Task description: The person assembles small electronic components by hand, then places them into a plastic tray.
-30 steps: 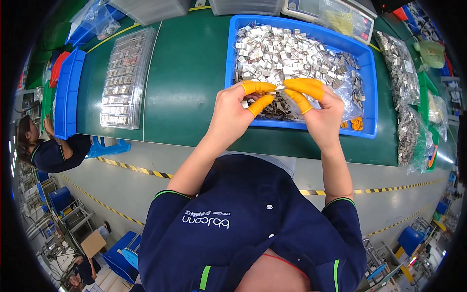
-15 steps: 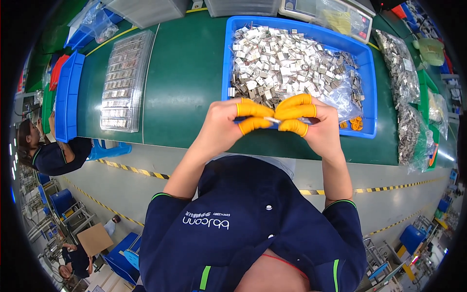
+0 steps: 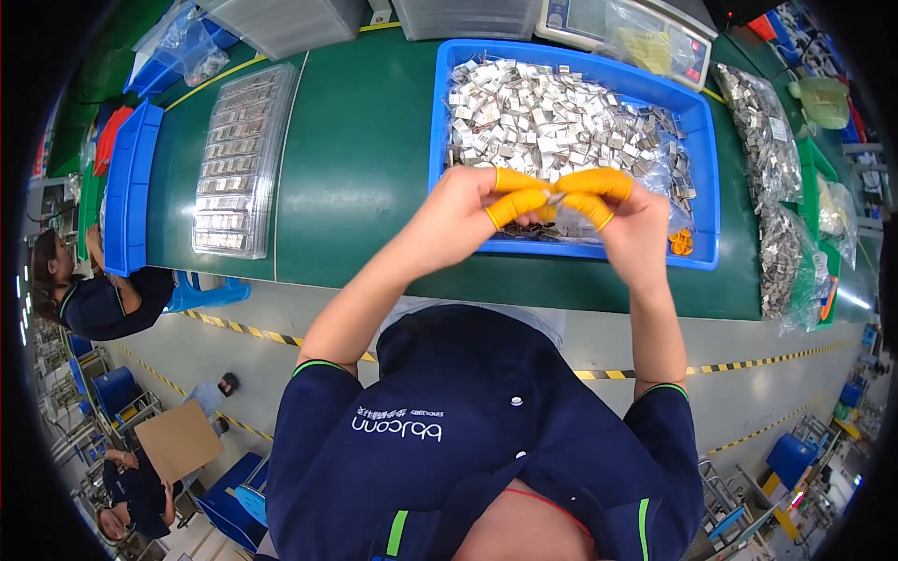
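Over the near part of a blue tray (image 3: 716, 178), my two hands meet, with yellow finger cots on several fingers. My left hand (image 3: 482, 208) and my right hand (image 3: 622, 208) both pinch one small metal part (image 3: 556, 198), its ends hidden by the fingertips. A heap of small silvery metal connectors (image 3: 547, 117) fills much of the tray below and beyond my hands. A clear plastic bag (image 3: 645, 192) lies in the tray's right side, and loose orange-yellow finger cots (image 3: 681, 243) sit in its near right corner.
A clear compartmented tray (image 3: 238, 159) of connectors lies left on the green table (image 3: 351, 159). Bags of metal parts (image 3: 762, 122) line the right side. A scale (image 3: 571, 23) stands behind the blue tray. At far left a person (image 3: 103, 294) sits; another carries cardboard (image 3: 178, 439).
Both hands have shifted slightly right and farther over the tray, still pinching the small part together. In the background, the person with the cardboard has moved a little.
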